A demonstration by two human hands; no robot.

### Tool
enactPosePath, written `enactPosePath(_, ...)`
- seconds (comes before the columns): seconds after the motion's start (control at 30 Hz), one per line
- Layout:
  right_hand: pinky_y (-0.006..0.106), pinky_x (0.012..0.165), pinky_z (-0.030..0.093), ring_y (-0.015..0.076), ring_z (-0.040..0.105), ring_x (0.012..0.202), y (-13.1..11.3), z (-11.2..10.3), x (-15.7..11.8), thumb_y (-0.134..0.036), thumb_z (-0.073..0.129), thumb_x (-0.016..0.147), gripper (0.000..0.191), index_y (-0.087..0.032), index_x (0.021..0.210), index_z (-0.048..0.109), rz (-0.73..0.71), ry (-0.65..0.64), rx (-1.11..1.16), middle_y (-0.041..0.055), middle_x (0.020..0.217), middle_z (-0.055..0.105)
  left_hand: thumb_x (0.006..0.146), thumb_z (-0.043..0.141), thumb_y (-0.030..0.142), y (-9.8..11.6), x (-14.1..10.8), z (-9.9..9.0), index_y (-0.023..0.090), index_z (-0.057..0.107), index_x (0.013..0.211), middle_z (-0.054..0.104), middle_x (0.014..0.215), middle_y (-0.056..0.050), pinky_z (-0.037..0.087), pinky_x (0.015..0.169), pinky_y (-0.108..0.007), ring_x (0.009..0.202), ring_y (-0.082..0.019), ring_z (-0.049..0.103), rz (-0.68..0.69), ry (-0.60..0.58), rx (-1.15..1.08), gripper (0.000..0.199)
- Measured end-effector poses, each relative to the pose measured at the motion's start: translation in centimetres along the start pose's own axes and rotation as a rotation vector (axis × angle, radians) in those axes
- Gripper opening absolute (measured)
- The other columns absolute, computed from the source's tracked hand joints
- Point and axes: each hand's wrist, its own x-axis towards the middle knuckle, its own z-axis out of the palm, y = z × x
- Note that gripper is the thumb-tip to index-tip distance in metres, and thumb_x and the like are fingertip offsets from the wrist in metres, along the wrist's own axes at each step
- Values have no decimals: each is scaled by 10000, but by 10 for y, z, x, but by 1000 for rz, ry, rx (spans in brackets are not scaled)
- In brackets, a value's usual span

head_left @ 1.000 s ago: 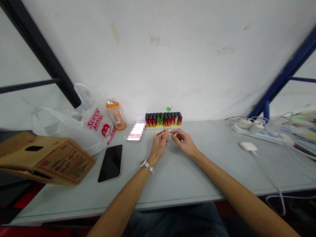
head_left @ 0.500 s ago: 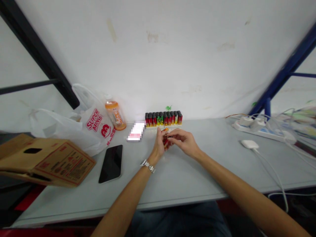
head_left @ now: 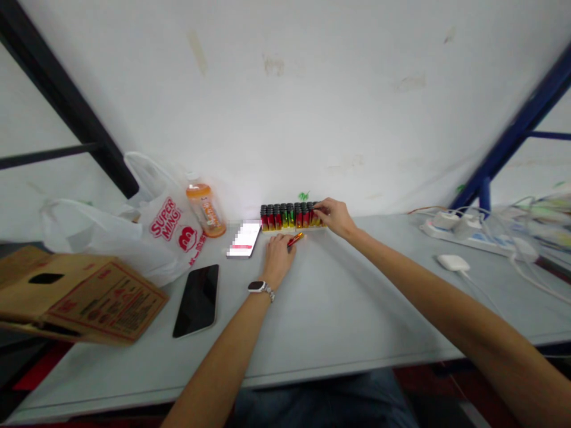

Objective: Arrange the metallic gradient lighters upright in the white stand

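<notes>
A tight block of lighters (head_left: 279,219) with black tops and shiny red, yellow and green bodies stands upright in a low pale tray (head_left: 285,230) against the wall. My right hand (head_left: 335,217) is at the block's right end, fingers pinched on a lighter there; that one is mostly covered by the fingers. My left hand (head_left: 278,257) rests low in front of the tray, closed on a single red-and-gold lighter (head_left: 296,239) that lies tilted, its bright end pointing up to the right.
On the left are a phone with a lit, blurred screen (head_left: 244,240), a dark phone (head_left: 197,300), an orange drink bottle (head_left: 206,208), a white plastic bag (head_left: 151,238) and a cardboard box (head_left: 104,297). A power strip (head_left: 479,238) and white charger (head_left: 453,263) lie right.
My hands were together in front of the tray and have parted. The right has moved up and forward to the block's right end; the left has turned palm down, keeping a lighter.
</notes>
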Motion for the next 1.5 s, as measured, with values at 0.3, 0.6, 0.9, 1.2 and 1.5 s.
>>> enactPosePath(0.3,274,776,482,165,631,775,-3,6,10,-147,632,841,163,-150,920,774,-31,-151,-81,80,895,706,886,503,140,12,-2,-12,136,702,1069,660,1010,-141,454,902,-367,992,-263,591,57,-122,154,270)
enactPosePath(0.6,281,787,483,170,635,782,7,0,20,-133,606,843,197,-156,916,787,-124,-230,-88,89,920,698,881,551,162,6,-3,-10,162,721,1078,719,969,-108,490,824,-341,873,-233,656,91,-101,-117,260)
enactPosePath(0.9,280,775,471,179,616,780,8,-14,17,-121,547,871,239,-142,918,781,-184,-277,-140,111,924,667,860,640,376,5,-4,-9,172,736,891,741,803,-46,476,651,-260,698,-168,638,-17,59,-539,227)
enactPosePath(1.2,279,782,467,188,610,797,9,-12,27,-132,518,886,262,-132,930,776,-265,-342,-213,118,929,665,835,648,419,2,-1,-3,146,705,817,718,762,-51,438,603,-244,658,-151,607,-81,82,-685,279)
enactPosePath(1.5,274,788,491,180,643,808,-4,-8,27,-125,559,844,251,-139,948,787,-171,-294,-104,106,969,708,856,615,439,3,-4,-5,145,692,823,705,757,-41,427,596,-240,646,-142,589,-73,78,-670,306)
